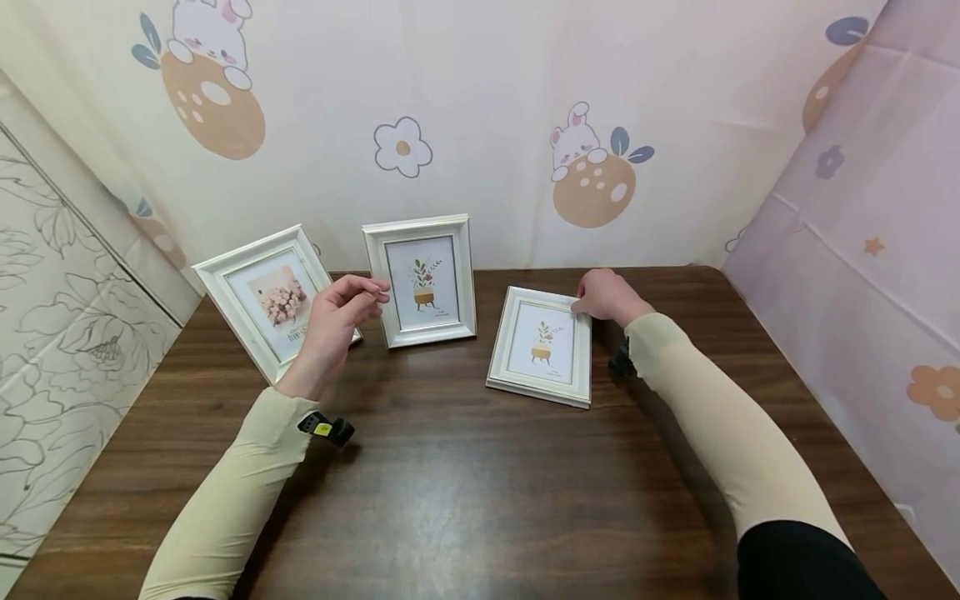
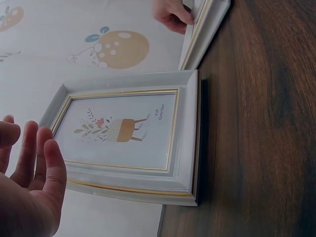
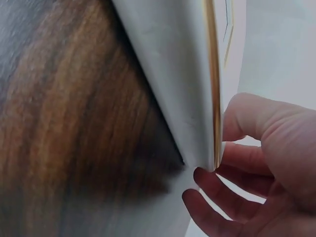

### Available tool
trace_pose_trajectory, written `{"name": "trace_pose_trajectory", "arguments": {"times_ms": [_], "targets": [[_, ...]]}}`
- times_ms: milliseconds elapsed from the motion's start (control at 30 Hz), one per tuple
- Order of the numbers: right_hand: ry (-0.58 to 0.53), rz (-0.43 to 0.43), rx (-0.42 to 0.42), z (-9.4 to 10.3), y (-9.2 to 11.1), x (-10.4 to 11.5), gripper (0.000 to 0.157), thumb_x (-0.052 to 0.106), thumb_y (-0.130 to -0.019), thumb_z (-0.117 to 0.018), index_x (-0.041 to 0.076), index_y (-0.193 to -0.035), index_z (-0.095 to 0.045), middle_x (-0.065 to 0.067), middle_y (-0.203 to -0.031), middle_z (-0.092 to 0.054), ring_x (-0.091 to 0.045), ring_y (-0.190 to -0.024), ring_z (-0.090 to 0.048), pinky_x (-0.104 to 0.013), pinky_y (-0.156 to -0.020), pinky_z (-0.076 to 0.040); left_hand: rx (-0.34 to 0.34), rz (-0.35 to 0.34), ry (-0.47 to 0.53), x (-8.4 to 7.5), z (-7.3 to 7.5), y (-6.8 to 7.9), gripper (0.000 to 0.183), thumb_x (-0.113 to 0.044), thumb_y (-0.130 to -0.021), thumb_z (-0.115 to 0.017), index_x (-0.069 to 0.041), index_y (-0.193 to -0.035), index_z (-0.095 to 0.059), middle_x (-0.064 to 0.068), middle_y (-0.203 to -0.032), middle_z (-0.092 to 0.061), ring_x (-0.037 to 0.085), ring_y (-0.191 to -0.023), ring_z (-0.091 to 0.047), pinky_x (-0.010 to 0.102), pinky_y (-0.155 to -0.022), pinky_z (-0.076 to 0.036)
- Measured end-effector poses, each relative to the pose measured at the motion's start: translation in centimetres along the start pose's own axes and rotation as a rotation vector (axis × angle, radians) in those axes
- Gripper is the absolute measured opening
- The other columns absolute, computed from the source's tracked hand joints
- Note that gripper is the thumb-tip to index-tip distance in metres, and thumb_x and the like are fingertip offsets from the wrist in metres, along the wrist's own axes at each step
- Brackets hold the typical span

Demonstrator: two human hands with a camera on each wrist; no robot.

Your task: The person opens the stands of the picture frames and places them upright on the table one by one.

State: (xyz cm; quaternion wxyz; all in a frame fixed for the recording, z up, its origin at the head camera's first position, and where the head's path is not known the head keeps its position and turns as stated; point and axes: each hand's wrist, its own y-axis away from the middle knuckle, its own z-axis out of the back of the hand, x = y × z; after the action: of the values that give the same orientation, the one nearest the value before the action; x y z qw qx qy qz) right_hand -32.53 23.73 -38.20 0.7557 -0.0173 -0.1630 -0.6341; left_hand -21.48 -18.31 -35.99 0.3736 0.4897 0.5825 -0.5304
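A white picture frame [image 1: 538, 346] with a potted-plant print leans back low at the right. My right hand [image 1: 609, 297] grips its upper right corner; in the right wrist view the thumb lies along the gold-edged frame side [image 3: 177, 89] with fingers curled about the corner. A matching frame [image 1: 468, 283] with the same kind of print stands upright at the centre. Beside its left edge my left hand [image 1: 330, 321] hovers with loosely bent fingers, holding nothing. Partly behind that hand, a third white frame [image 1: 247, 312] with a flower photo stands tilted at the left.
All three frames are on a dark brown wooden table [image 1: 450, 500]. Behind it hangs a pale curtain [image 1: 480, 75] printed with rabbits and flowers. A panel with line-drawn flowers [image 1: 67, 317] borders the left side, and more printed cloth [image 1: 870, 283] hangs at the right.
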Motion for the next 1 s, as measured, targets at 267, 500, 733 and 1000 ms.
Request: {"name": "trace_pose_trajectory", "arguments": {"times_ms": [267, 500, 733, 1000], "targets": [[-0.015, -0.100, 0.018, 0.3, 0.9, -0.3, 0.041, 0.029, -0.095, -0.060, -0.005, -0.118, -0.063, -0.023, -0.113, -0.063, -0.034, -0.091, -0.057, -0.048, -0.079, -0.051, -0.002, 0.009, 0.002, 0.0, -0.1, 0.0, 0.011, 0.000, -0.098, -0.057, -0.006, -0.094, -0.066, 0.003, -0.105, -0.069, 0.017, -0.092, -0.065, 0.031, -0.079, -0.055], [-0.051, -0.104, -0.003, -0.3, 0.9, -0.4, 0.038, 0.030, -0.094, -0.060, -0.004, -0.112, -0.065, -0.019, -0.101, -0.065, -0.032, -0.085, -0.057, -0.041, -0.072, -0.049, 0.011, 0.015, 0.005, 0.1, -0.2, 0.1, 0.015, 0.002, -0.098, -0.056, -0.008, -0.093, -0.066, 0.002, -0.102, -0.069, 0.016, -0.090, -0.065, 0.031, -0.077, -0.055], [-0.091, -0.097, -0.068, -0.6, 1.1, -0.7, 0.032, 0.030, -0.094, -0.062, 0.000, -0.104, -0.068, -0.013, -0.088, -0.065, -0.028, -0.078, -0.057, -0.038, -0.066, -0.047, 0.010, 0.030, -0.002, 0.3, -0.2, 0.1, 0.014, 0.002, -0.098, -0.055, -0.007, -0.094, -0.066, 0.002, -0.101, -0.069, 0.017, -0.090, -0.064, 0.031, -0.076, -0.054], [-0.080, -0.091, -0.124, -0.1, 1.9, -0.3, 0.027, 0.028, -0.095, -0.060, 0.002, -0.099, -0.065, -0.013, -0.086, -0.061, -0.031, -0.078, -0.054, -0.038, -0.064, -0.044, 0.006, 0.030, -0.014, 0.2, -0.1, 0.1, 0.012, 0.002, -0.098, -0.056, -0.006, -0.095, -0.066, 0.002, -0.101, -0.069, 0.017, -0.090, -0.064, 0.033, -0.077, -0.054]]}}
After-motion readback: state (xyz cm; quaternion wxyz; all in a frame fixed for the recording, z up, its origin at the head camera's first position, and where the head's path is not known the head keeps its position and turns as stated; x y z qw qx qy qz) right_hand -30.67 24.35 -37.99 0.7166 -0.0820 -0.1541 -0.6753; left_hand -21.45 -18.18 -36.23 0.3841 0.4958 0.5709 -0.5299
